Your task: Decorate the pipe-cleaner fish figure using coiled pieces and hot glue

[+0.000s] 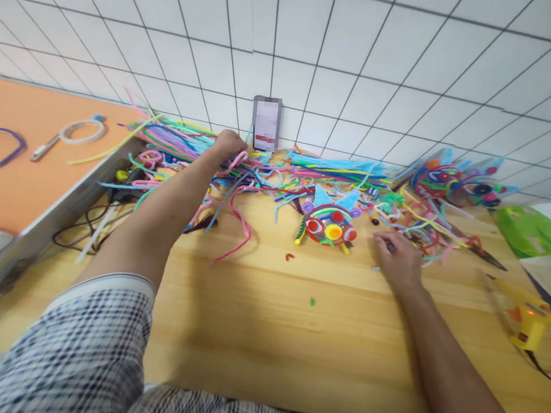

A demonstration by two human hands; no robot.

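Observation:
My left hand (230,145) reaches into the heap of coloured pipe cleaners (179,139) along the wall; its fingers are mostly hidden and blurred. On the table at the right, my right hand (398,258) rests with its fingers curled, close to a small dark bead (375,222); something small and dark shows at the fingertips, too small to name. Between the hands stands a round pipe-cleaner figure (332,228) with blue spikes, red discs and a yellow centre.
A phone (266,124) leans on the tiled wall. Further right are a second spiky figure (457,184), scissors (488,255), a green packet (531,231) and a yellow glue gun (534,322) with its cord. Tape (82,131) lies on the orange surface at left.

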